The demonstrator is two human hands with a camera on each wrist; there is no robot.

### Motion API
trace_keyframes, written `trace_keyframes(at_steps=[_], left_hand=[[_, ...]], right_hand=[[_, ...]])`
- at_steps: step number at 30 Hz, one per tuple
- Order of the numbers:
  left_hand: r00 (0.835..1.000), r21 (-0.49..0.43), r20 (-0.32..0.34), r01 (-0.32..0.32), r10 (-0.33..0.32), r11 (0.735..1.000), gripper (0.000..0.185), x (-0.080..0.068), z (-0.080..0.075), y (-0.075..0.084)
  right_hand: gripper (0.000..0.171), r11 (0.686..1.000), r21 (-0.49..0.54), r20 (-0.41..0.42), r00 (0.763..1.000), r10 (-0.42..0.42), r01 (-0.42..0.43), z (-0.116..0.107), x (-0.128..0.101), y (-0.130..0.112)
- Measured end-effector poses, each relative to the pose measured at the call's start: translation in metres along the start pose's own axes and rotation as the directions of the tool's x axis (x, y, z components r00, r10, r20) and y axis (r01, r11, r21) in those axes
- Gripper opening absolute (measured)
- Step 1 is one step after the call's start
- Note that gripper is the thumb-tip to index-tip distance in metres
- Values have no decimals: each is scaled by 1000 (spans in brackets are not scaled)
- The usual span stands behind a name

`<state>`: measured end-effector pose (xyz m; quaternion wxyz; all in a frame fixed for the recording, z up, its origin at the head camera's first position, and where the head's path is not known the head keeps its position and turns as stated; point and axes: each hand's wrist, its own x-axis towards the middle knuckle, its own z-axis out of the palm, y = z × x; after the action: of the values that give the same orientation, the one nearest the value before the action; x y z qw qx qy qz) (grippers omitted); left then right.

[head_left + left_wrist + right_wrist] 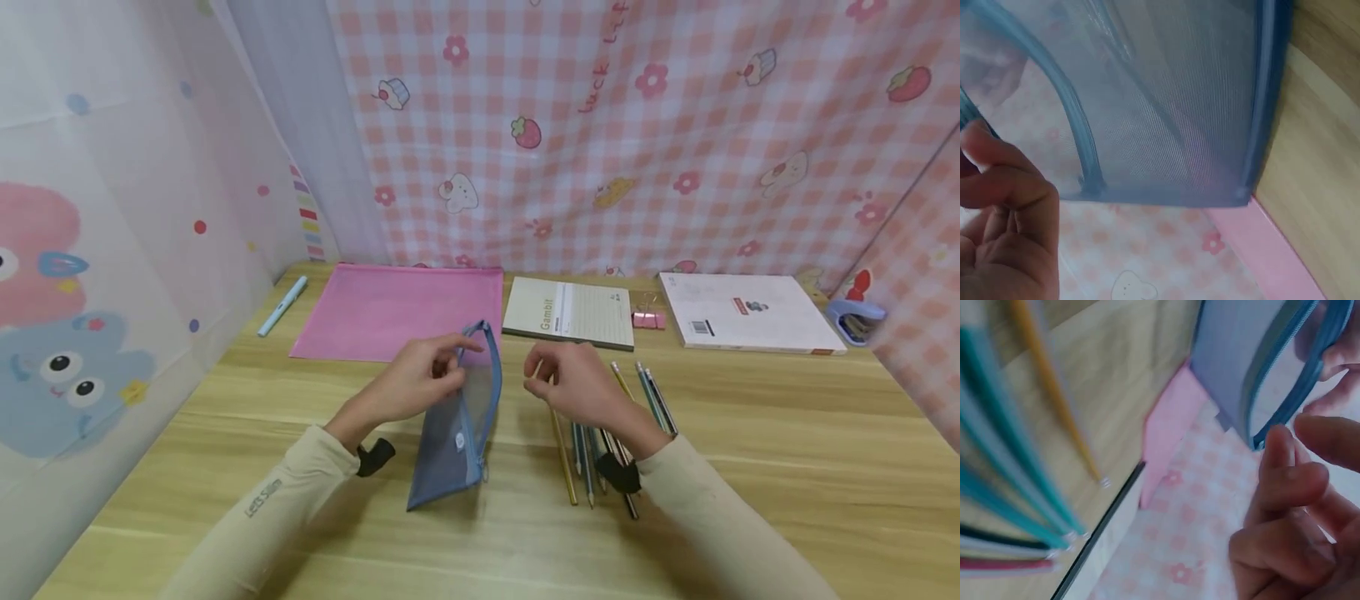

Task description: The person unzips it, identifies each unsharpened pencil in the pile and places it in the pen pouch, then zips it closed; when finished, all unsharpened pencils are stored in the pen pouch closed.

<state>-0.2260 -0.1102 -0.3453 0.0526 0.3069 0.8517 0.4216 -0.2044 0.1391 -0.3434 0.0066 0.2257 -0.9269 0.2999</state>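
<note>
The blue pouch gaped over the wooden table, its edge pinched by the left hand; the right hand hung near it, fingers loosely bent around nothing, above a spread of pencils, while a pink folder and a notebook lay farther back

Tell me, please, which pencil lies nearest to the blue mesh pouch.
The leftmost pencil in the head view, a yellow one showing below the right hand. The other pencils lie farther right, away from the blue mesh pouch.
</note>
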Motion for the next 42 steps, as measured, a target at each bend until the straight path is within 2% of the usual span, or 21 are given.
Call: trace_keyframes(at_steps=[3, 6, 8, 10, 15, 18, 22, 24, 26, 29, 32, 34, 36, 38, 42], left_hand=[[1000, -5, -15, 23, -23, 1000, 37, 1, 2, 0], [999, -13, -23, 43, -44, 999, 33, 2, 4, 1], [998, -26, -21, 53, -53, 998, 32, 3, 5, 1], [998, -34, -19, 56, -56, 998, 32, 4, 6, 1], [998, -48, -21, 62, -63, 997, 33, 5, 8, 1], [998, -55, -18, 66, -67, 996, 33, 5, 9, 0], [998, -52, -9, 66, -66, 997, 34, 4, 9, -1], [998, -49, -10, 58, -59, 997, 35, 4, 9, -1], [999, -51, -12, 51, -52, 997, 37, 4, 10, -3], [999, -58, -16, 46, -47, 997, 41, 4, 11, -3], [999, -60, -23, 35, -37, 998, 44, 4, 14, -1], [999, -59, -33, 23, -25, 998, 45, 4, 16, 0], [999, -54, -48, 5, -7, 999, 44, 5, 18, 1], [998, -46, -66, -13, 10, 999, 43, 6, 21, 1], [992, -36, -127, -32, 27, 999, 41, 6, 23, 3]], right_hand=[[10, 985, -164, 94, 993, 71, -55, 4, -3, 8], [13, 941, -320, 179, 969, 173, -109, 11, -4, 11], [13, 920, -369, 200, 955, 220, -134, 15, -4, 12], [13, 919, -367, 213, 950, 230, -140, 20, -2, 14], [19, 962, -245, 243, 954, 179, -118, 28, 3, 18], [21, 977, -176, 238, 958, 160, -119, 32, 5, 20], [14, 987, -114, 202, 970, 132, -111, 32, 6, 23], [8, 991, -32, 176, 975, 137, -133, 27, 7, 24], [7, 982, 88, 138, 979, 152, -165, 20, 8, 23], [12, 931, 319, 45, 984, 171, -176, 9, 12, 17], [15, 889, 446, -113, 980, 166, -99, 5, 19, 5], [14, 883, 466, -206, 964, 170, -56, 10, 25, -2], [13, 892, 449, -246, 954, 174, -47, 18, 30, -7], [13, 903, 423, -219, 959, 182, -75, 27, 32, -11], [13, 939, 321, -92, 983, 159, -122, 38, 33, -18]])
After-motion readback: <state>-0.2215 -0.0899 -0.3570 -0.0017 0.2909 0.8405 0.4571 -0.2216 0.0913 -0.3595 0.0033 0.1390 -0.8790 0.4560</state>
